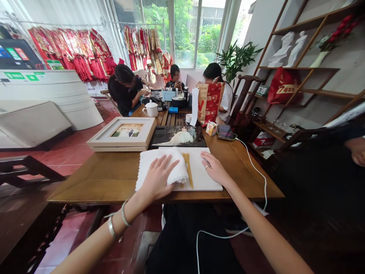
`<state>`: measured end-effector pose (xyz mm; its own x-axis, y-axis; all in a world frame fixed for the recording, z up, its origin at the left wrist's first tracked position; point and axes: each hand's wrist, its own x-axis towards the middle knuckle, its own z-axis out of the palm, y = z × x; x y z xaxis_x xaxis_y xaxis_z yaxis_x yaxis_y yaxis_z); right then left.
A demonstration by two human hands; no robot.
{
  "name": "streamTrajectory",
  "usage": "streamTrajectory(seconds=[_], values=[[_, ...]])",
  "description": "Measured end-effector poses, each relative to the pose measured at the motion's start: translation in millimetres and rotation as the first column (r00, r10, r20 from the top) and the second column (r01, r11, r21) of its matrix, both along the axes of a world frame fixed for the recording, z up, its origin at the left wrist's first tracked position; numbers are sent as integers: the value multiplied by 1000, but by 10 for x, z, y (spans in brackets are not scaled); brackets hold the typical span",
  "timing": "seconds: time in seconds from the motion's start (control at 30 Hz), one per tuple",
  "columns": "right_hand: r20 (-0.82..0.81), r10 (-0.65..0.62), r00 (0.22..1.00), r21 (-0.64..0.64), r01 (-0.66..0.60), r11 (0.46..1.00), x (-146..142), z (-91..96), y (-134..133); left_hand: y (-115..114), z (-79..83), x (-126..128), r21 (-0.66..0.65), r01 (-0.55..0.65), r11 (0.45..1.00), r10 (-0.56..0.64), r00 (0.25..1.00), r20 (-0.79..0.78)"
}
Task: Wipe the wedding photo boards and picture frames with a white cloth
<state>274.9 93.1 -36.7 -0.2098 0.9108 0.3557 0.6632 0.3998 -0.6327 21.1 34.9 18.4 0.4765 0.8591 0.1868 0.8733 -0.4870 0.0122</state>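
Person seated at near end of long wooden table (pixel 108 175). Left hand (pixel 158 177) lies palm down, fingers spread & flat, on a folded white cloth (pixel 179 167); pressing on it, not gripping. Bracelets on that wrist. Right hand (pixel 215 169) also flat & open, palm down on the white mat (pixel 205 183) to the right of the cloth, holding nothing; ring on one finger. Cloth sits on the mat's left-middle part, mat at near table edge. Between the 2 hands a thin yellow strip (pixel 188 171) lies on the mat, touching the cloth's right edge; can't tell what it's made of.

Just beyond the mat: dark photo print (pixel 178 136), w/ a framed picture (pixel 122 133) to its left. Right of the print a small box (pixel 211 128) & a phone (pixel 226 132); white cable (pixel 258 169) runs from phone over the right table edge toward the person's lap.

Far end: 3 people sit around a white teapot (pixel 151 109) & a red paper bag (pixel 209 102). Red garments (pixel 71 51) hang on a rail far left. Shelves (pixel 302 68) on the right wall. Someone else's hand (pixel 356 151) at far right edge.
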Motion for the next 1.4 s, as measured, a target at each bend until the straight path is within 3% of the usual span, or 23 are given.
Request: streamTrajectory(seconds=[0.2, 0.33, 0.43, 0.67, 0.8, 0.9, 1.0, 1.2, 1.3, 1.4], values=[[-1, 10, 1000, -5, -10, 1000, 7, 9, -1, 616, 3, -18, 25, 78, 997, -79, 997, 14], [-33, 2, 999, 1, -2, 1000, 20, 0, -19, 703, 1, 49, 22, 55, 998, -55, 998, 19], [-55, -2, 998, 12, 3, 1000, 24, -13, -35, 466, 11, 72, -8, 70, 998, -70, 997, 24], [-55, -21, 998, 13, 22, 1000, 9, -26, -32, -438, 10, 48, -86, 101, 991, -98, 994, 38], [-60, -10, 998, 20, 11, 1000, 15, -33, -25, -570, 27, -36, -105, 151, 983, -145, 987, 67], [-33, 6, 999, 16, -5, 1000, 24, -28, -31, -365, 34, -80, -94, 179, 979, -170, 981, 96], [-27, 13, 1000, 10, -13, 1000, 27, -15, -41, 5, 23, -46, -76, 163, 984, -154, 982, 112], [-34, 4, 999, 11, -4, 1000, 25, -10, -42, 682, 46, 114, -154, -56, 986, 88, 974, 211], [-42, 4, 999, 19, -3, 1000, 25, -18, -37, 805, 68, 113, -161, -72, 984, 106, 970, 218], [-55, 0, 998, 15, 1, 1000, 20, -24, -34, 757, 68, 75, -158, -44, 987, 75, 977, 201]])
